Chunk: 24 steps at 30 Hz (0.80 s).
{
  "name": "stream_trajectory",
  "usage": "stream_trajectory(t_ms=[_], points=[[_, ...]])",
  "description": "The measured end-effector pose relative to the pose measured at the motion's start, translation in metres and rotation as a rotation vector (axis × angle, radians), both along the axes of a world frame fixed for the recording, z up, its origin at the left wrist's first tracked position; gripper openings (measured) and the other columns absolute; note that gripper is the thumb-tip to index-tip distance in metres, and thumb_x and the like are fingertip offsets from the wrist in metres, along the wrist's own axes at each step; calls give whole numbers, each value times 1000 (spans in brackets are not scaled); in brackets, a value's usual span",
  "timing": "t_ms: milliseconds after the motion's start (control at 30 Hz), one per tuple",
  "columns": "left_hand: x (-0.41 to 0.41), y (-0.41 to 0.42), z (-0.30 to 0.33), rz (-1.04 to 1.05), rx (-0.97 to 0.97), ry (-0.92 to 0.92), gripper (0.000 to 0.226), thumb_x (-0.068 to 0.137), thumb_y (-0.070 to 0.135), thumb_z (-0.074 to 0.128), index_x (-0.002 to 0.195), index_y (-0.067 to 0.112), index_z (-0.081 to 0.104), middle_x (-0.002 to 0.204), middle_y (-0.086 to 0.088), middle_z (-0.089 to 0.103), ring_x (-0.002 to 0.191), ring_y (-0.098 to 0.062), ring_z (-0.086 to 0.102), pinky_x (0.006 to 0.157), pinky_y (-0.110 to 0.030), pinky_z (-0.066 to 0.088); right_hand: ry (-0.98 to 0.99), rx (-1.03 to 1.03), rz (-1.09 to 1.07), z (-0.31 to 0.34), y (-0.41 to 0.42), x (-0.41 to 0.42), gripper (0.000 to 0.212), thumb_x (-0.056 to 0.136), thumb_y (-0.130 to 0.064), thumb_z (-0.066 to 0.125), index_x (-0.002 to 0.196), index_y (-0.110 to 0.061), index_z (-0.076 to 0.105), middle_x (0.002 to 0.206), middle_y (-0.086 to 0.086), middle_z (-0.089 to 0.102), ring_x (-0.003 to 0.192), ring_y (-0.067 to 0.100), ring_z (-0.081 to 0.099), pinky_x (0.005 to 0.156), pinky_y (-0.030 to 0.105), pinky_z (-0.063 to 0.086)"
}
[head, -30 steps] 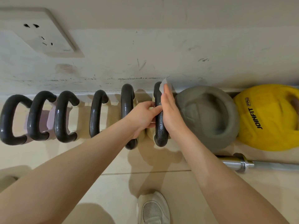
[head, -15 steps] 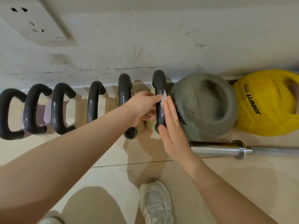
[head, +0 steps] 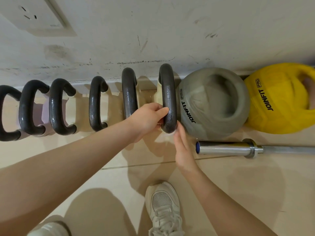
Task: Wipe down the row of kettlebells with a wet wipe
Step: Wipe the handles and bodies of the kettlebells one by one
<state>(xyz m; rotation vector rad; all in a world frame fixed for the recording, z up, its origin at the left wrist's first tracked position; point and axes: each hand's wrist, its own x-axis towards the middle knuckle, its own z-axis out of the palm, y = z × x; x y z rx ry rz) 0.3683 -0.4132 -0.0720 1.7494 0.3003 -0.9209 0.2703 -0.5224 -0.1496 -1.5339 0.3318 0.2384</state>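
Six kettlebells point(head: 167, 97) are standing in a row along the wall point(head: 170, 31), handles up. Two medicine balls point(head: 213, 103) are sitting right of the row. A barbell point(head: 226, 147) is lying on the floor point(head: 238, 184) before the balls. A socket point(head: 32, 16) is sitting on the wall, above the row's left end.

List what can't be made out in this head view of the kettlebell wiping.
- Wet wipe: only a blurred white scrap shows, between the right hand and the handle that the left hand grips.
- Kettlebell bodies: mostly hidden beneath their own handles.
- Leftmost kettlebell: cut off by the left edge.
- Yellow kettlebell: cut off by the right edge.
- Barbell: runs out of frame.
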Motion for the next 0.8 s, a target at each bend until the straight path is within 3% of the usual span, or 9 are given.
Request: stream_trajectory(t_ms=[100, 200, 300, 400, 467, 567, 733, 800], points=[[1, 1, -3, -16, 13, -22, 27, 94, 28, 49, 107, 8, 62, 110, -14, 68, 106, -25, 64, 98, -39, 49, 3, 139, -116, 13, 5, 7, 50, 93, -40, 32, 140, -22, 36, 142, -4, 45, 133, 7, 38, 116, 40, 23], [3, 2, -2, -27, 9, -19, 27, 94, 28, 49, 107, 9, 63, 110, -13, 69, 105, -25, 65, 98, -39, 49, -79, 116, -85, 18, 11, -2, 55, 93, -27, 42, 144, -32, 23, 151, -13, 29, 140, 6, 25, 117, 40, 18], [5, 2, 1, -25, -8, 15, 26, 94, 29, 48, 106, 10, 63, 110, -12, 69, 106, -23, 64, 98, -36, 49, -297, -137, 28, 11, 13, -4, 63, 94, -20, 40, 142, -41, 4, 152, -28, 6, 144, 7, 6, 118, 38, 10], [5, 1, 9, 39, -73, 103, 34, 97, 38, 38, 97, 13, 61, 102, -7, 67, 103, -19, 63, 94, -30, 49, -392, -363, 95, 11, 8, 12, 69, 94, -21, 35, 144, -40, -8, 154, -21, -9, 145, 10, 0, 118, 31, 8], [7, 1, 11, 86, -110, 154, 44, 97, 47, 30, 101, 12, 56, 97, -5, 63, 102, -20, 60, 92, -30, 48, -446, -517, 176, 16, -2, 27, 66, 93, -23, 34, 146, -28, -5, 154, -11, -6, 145, 9, -2, 118, 26, 7], [11, 2, 13, 149, -159, 231, 68, 93, 60, 22, 120, 5, 51, 116, -15, 60, 112, -27, 57, 96, -37, 47, -603, -877, 349, 18, -17, 40, 58, 93, -25, 36, 145, -10, 14, 154, 0, 7, 144, 13, 0, 118, 25, 3], [12, 2, 14, 150, -187, 271, 75, 91, 63, 17, 137, 9, 41, 127, -18, 58, 106, -23, 59, 100, -35, 40, -1023, -1428, 569, -1, -41, 26, 46, 97, -28, 41, 138, -8, 35, 146, 3, 30, 134, 23, 29, 114, 34, 18], [11, 2, 11, 138, -161, 255, 76, 91, 64, 17, 138, 10, 42, 138, -15, 51, 119, -24, 52, 111, -39, 31, -1139, -1511, 607, -2, -48, 29, 44, 98, -29, 41, 137, -8, 39, 147, 1, 37, 133, 20, 34, 113, 33, 22]])
